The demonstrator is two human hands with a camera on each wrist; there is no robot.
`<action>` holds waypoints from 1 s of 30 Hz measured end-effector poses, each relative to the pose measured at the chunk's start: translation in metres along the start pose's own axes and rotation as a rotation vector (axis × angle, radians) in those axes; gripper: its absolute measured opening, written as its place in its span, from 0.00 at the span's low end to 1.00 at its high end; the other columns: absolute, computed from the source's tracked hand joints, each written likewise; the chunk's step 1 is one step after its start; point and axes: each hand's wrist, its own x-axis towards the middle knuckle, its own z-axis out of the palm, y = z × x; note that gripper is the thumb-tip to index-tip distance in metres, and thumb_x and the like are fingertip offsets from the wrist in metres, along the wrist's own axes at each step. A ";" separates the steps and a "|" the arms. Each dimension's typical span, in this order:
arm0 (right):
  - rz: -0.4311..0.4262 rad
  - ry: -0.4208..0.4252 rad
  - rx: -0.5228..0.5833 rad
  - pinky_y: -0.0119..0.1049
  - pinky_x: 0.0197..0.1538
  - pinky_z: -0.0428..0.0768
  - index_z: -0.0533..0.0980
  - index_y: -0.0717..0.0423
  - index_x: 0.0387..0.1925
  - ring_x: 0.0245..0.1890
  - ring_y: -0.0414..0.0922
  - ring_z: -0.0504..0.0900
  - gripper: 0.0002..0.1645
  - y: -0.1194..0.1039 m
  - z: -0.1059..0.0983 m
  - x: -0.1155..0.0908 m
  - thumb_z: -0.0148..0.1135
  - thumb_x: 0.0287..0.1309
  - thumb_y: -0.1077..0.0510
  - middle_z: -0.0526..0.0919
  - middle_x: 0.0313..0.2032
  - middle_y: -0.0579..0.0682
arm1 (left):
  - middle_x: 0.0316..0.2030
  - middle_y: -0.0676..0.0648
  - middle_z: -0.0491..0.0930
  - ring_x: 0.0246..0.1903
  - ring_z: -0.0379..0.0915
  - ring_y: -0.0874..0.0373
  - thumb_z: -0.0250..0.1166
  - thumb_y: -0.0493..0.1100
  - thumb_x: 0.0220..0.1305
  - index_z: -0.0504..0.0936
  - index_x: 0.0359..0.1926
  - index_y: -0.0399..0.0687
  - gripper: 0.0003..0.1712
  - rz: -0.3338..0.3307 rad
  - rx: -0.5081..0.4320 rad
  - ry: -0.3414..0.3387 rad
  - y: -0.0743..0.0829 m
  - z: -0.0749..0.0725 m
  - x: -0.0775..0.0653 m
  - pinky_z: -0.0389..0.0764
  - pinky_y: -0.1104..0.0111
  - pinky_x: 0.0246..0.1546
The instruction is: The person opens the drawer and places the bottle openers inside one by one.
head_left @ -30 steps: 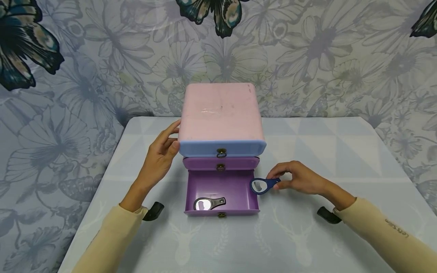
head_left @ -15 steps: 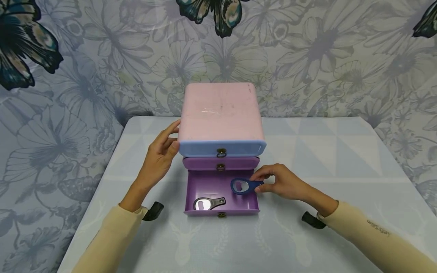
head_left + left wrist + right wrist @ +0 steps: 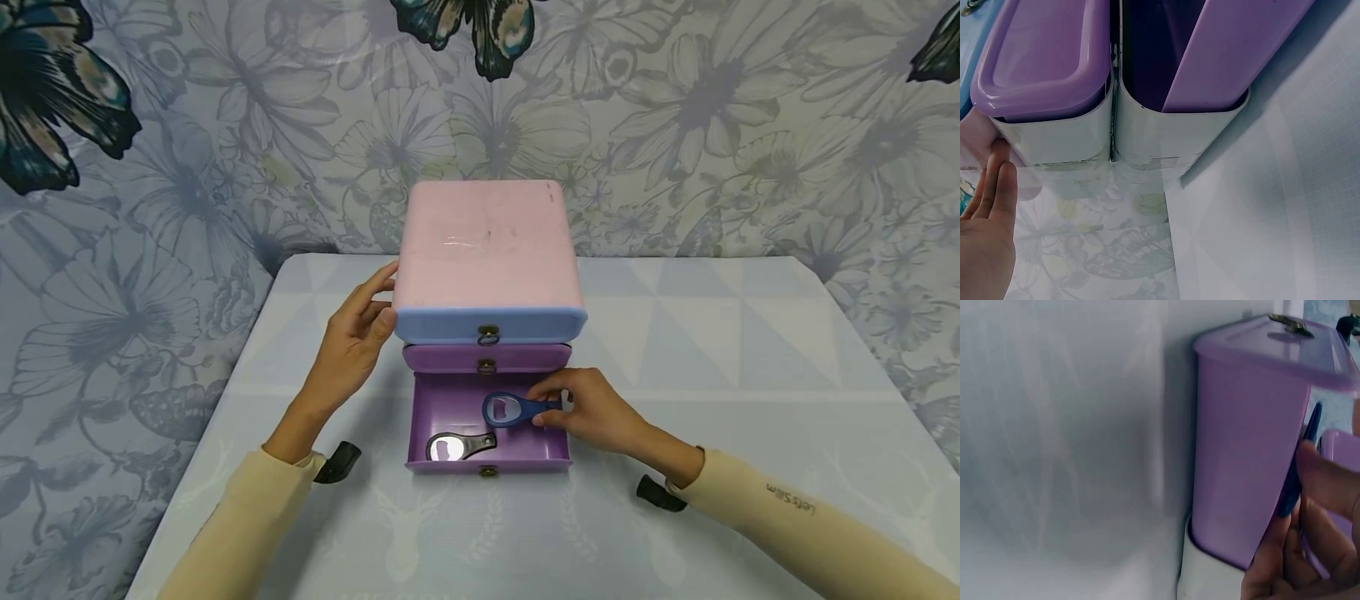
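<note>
My right hand (image 3: 588,410) pinches a blue bottle opener (image 3: 527,409) by its handle end, thumb below and fingers above. The opener hangs over the pulled-out bottom drawer (image 3: 448,402), its rounded head pointing left; in the right wrist view, the blue opener (image 3: 1290,490) appears edge-on beside the purple drawer wall. A silver and black bottle opener (image 3: 476,445) lies inside near the drawer's front. My left hand (image 3: 348,342) rests straight fingers against the left side of the pink-topped drawer unit (image 3: 487,242). In the left wrist view, the left hand's fingers (image 3: 1004,187) touch its side.
Above the open drawer are a purple middle drawer (image 3: 442,358) and a blue top drawer (image 3: 435,325), each with a small ring pull. The unit stands on a pale patterned table (image 3: 675,517) against a floral wall covering (image 3: 675,150).
My right hand has moved left with the blue bottle opener, from beside the drawer's right wall to over its inside. My left hand stays against the unit.
</note>
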 end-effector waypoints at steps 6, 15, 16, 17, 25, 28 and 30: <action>0.009 0.086 -0.130 0.40 0.46 0.80 0.87 0.55 0.40 0.41 0.41 0.83 0.15 -0.007 0.012 0.000 0.78 0.48 0.62 0.88 0.37 0.44 | 0.66 0.46 0.64 0.57 0.76 0.57 0.51 0.46 0.79 0.58 0.77 0.67 0.30 -0.004 0.004 0.002 0.000 0.000 0.000 0.74 0.69 0.56; 0.044 0.103 -0.264 0.49 0.53 0.79 0.87 0.56 0.39 0.47 0.49 0.83 0.15 -0.015 0.024 0.002 0.79 0.46 0.62 0.87 0.39 0.48 | 0.66 0.47 0.64 0.57 0.75 0.56 0.51 0.47 0.79 0.58 0.77 0.67 0.30 -0.005 0.004 -0.003 0.001 0.000 -0.001 0.74 0.69 0.56; 0.050 0.101 -0.273 0.49 0.54 0.78 0.87 0.56 0.39 0.48 0.49 0.82 0.15 -0.015 0.025 0.002 0.79 0.46 0.62 0.87 0.39 0.49 | 0.67 0.47 0.64 0.57 0.76 0.56 0.51 0.47 0.79 0.58 0.77 0.68 0.30 -0.006 0.001 -0.003 0.000 0.000 0.000 0.74 0.69 0.56; 0.055 0.100 -0.283 0.49 0.54 0.78 0.87 0.56 0.40 0.48 0.50 0.82 0.15 -0.016 0.026 0.002 0.79 0.46 0.62 0.87 0.40 0.49 | 0.66 0.47 0.64 0.57 0.76 0.56 0.51 0.47 0.79 0.59 0.77 0.68 0.30 -0.007 0.000 -0.002 0.001 0.000 0.000 0.74 0.69 0.56; 0.044 0.101 -0.315 0.47 0.53 0.79 0.87 0.58 0.38 0.46 0.49 0.83 0.15 -0.014 0.032 0.006 0.79 0.44 0.64 0.87 0.38 0.50 | 0.66 0.47 0.64 0.57 0.76 0.56 0.51 0.47 0.79 0.58 0.77 0.68 0.30 -0.011 -0.001 0.000 0.001 0.000 0.000 0.74 0.69 0.56; 0.043 0.091 -0.319 0.47 0.52 0.79 0.87 0.59 0.38 0.46 0.50 0.83 0.15 -0.014 0.033 0.007 0.79 0.44 0.65 0.88 0.38 0.50 | 0.66 0.47 0.64 0.57 0.76 0.57 0.51 0.48 0.79 0.58 0.77 0.67 0.30 -0.012 0.006 0.000 0.001 0.000 0.000 0.74 0.70 0.56; 0.048 0.080 -0.326 0.48 0.53 0.79 0.87 0.59 0.38 0.46 0.50 0.83 0.15 -0.015 0.033 0.009 0.79 0.45 0.64 0.88 0.38 0.50 | 0.66 0.46 0.64 0.57 0.75 0.57 0.51 0.47 0.79 0.58 0.77 0.66 0.30 -0.011 0.009 -0.001 0.001 0.000 0.000 0.74 0.70 0.56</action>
